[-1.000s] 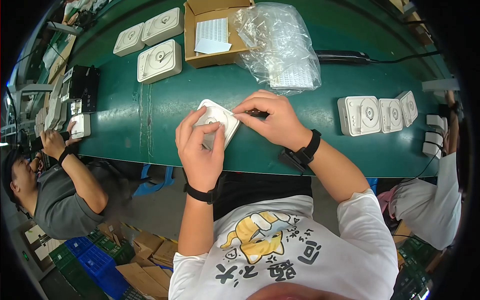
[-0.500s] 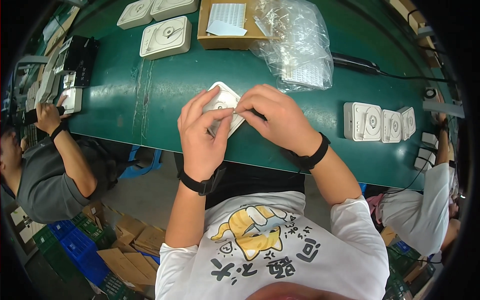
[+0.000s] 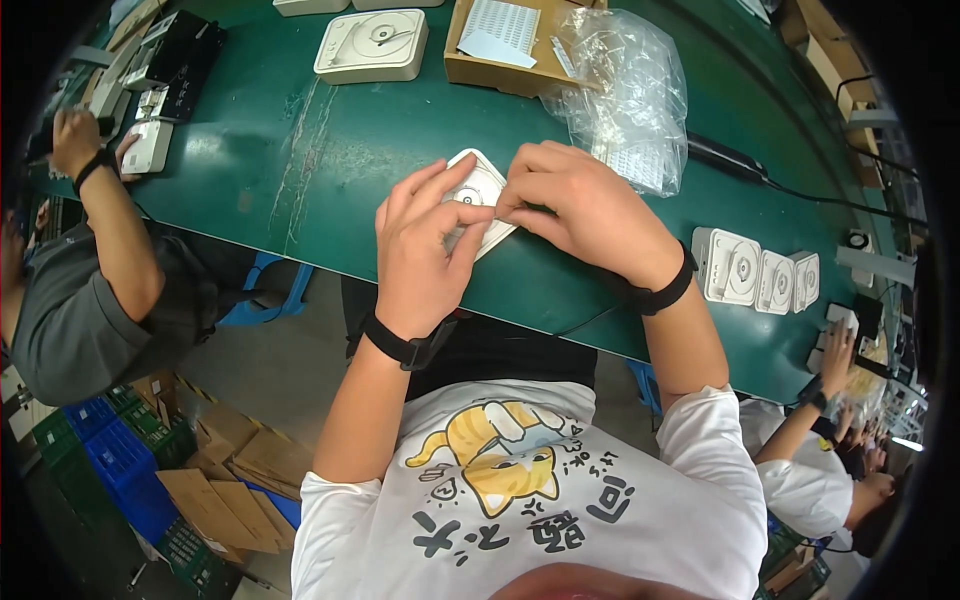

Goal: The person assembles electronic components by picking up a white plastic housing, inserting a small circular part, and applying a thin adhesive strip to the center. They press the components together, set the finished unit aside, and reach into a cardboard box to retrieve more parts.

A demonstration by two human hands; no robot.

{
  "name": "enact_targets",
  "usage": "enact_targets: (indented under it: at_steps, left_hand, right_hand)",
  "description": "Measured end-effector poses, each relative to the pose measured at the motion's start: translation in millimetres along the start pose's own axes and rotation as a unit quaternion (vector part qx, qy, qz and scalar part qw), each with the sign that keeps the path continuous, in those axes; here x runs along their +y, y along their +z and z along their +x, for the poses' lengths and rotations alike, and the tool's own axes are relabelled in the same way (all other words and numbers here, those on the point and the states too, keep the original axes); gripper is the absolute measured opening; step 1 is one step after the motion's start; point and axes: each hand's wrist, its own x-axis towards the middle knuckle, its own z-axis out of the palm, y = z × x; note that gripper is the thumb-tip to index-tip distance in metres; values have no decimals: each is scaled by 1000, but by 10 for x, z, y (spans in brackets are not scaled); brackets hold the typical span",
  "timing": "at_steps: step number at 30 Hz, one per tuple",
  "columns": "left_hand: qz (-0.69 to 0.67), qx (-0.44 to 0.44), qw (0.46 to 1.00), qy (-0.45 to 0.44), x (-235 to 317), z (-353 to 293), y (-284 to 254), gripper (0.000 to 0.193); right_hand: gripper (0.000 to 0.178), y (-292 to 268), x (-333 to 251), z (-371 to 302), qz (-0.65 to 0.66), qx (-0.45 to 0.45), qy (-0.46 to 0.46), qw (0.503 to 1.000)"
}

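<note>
A white, square, turntable-shaped device [image 3: 481,187] with a round disc lies turned cornerwise on the table before me. My left hand [image 3: 428,250] covers its left side, fingers and thumb gripping it, and the index fingertip reaches its right part. My right hand [image 3: 575,205] is closed in a pinch at the device's right edge, its fingertips meeting my left index finger. Whatever is between those fingertips is too small or hidden to make out. Both wrists wear black bands.
Similar white devices [image 3: 372,46] stand at the far left, and several more [image 3: 730,266] on the right. A cardboard box [image 3: 490,72] with label sheets, a clear plastic bag [image 3: 630,100] and a black corded tool [image 3: 727,155] lie beyond my hands. Co-workers sit on both sides.
The view has shifted, so the table items appear moved. Both hands stay at the device, fingertips still together at its right edge. The right-hand co-worker's arm now reaches onto the table.
</note>
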Motion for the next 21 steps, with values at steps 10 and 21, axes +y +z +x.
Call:
enact_targets:
  at_steps: [10,21]
  left_hand:
    - [21,-4,1000,11,36,25,-33,11]
    - [57,-4,997,47,26,44,-11,12]
  right_hand:
    - [13,24,27,-27,25,8,26,999]
    - [12,35,8,30,16,-6,19,1000]
